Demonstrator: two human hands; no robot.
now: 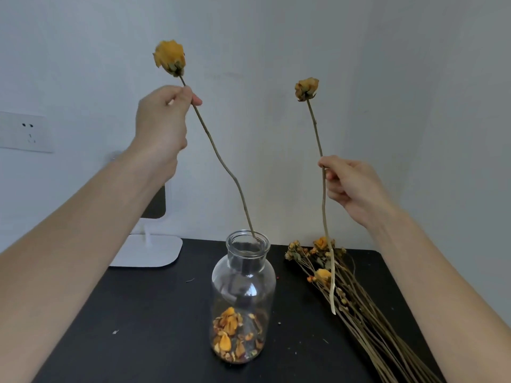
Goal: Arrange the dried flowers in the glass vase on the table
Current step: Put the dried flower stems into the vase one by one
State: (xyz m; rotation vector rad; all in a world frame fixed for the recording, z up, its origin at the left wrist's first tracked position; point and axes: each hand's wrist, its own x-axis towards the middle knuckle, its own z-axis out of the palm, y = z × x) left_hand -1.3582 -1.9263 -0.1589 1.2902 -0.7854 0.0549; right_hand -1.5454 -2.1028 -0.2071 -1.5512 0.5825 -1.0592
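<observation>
In the head view, the left hand (pixel 163 120) is pinching the first rose (pixel 169 61) just under its bloom at upper left, and the stem's tip is entering the mouth of the glass vase (pixel 243 294), which is standing at lower centre on the tabletop (pixel 152 327). The right hand (pixel 351 183) is gripping a second rose (pixel 306 89) mid-stem above the bundle (pixel 345 294) at lower right. Only loose petals (pixel 229 335) are lying inside the vase, so arranging is barely beginning.

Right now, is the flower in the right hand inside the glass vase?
No, the right hand holds its flower beside the glass vase, stem end hanging over the loose bunch.
</observation>
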